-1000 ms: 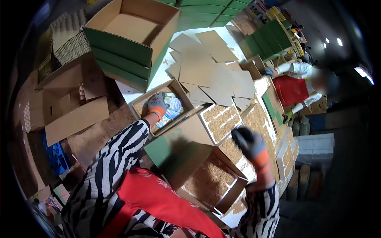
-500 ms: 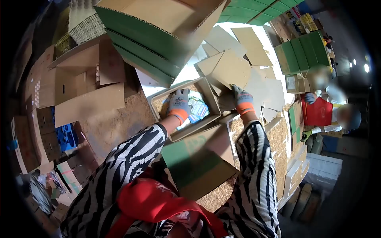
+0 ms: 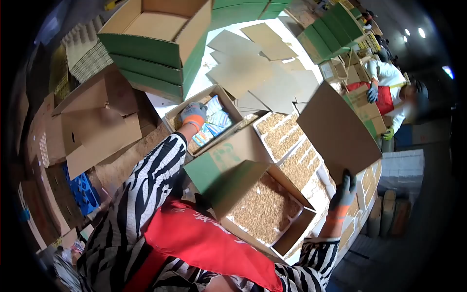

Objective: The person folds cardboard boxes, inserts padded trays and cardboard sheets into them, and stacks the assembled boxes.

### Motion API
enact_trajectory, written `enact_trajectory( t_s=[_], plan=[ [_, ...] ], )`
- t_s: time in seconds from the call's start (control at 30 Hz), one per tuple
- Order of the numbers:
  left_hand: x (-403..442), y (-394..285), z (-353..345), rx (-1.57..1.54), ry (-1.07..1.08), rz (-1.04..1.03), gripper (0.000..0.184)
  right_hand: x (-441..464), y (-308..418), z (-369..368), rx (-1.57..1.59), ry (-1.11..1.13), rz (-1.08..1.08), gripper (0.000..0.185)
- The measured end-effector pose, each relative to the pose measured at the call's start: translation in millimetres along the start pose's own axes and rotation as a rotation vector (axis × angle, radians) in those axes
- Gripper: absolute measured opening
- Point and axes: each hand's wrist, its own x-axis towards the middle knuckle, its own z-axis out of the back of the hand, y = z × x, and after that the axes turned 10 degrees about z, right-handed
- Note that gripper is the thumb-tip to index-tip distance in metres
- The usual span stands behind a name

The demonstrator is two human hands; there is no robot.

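Observation:
My left hand point(image 3: 194, 114), in a grey glove with an orange cuff, reaches into a small cardboard box point(image 3: 236, 108). Its fingers are curled down beside blue-and-white packets point(image 3: 217, 118); their tips are hidden. My right hand point(image 3: 344, 192), gloved the same way, is closed on the lower edge of a brown cardboard sheet point(image 3: 335, 134), which stands tilted up on the right. In front of me is an open green-and-brown carton point(image 3: 228, 163), filled with tan, grain-like loose material point(image 3: 262, 209).
White trays point(image 3: 277, 134) of the same loose material lie beyond the carton. Flat cardboard sheets point(image 3: 270, 41) are spread at the back. Stacked green cartons point(image 3: 141, 58) stand ahead left, an open brown box point(image 3: 99, 131) at left. A co-worker point(image 3: 389, 90) is at right.
My right hand has moved from the sheet pile towards me and right, bringing a cardboard sheet. The view has shifted, showing the open carton's contents. My left hand stays in the small box.

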Motion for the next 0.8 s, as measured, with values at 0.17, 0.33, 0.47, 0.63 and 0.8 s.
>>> enact_trajectory(
  t_s=[0.17,0.33,0.47,0.63,0.8],
  plan=[
    [-21,17,33,0.127,-0.027,-0.137,0.030,-87,-12,90,-0.237,-0.237,0.277,0.031],
    [-143,-48,130,-0.177,-0.368,-0.827,0.021,-160,-12,148,-0.648,-0.336,0.408,0.034],
    [-267,-94,158,0.277,0.073,-1.282,0.026,-173,54,96,-0.086,-0.456,0.143,0.047],
    [-279,-77,161,0.019,0.158,-1.263,0.037,-208,75,56,-0.045,-0.275,-0.060,0.060],
    [-266,-55,134,-0.552,0.190,-0.871,0.053,-229,68,28,-0.553,0.262,-0.022,0.061]
  ],
)
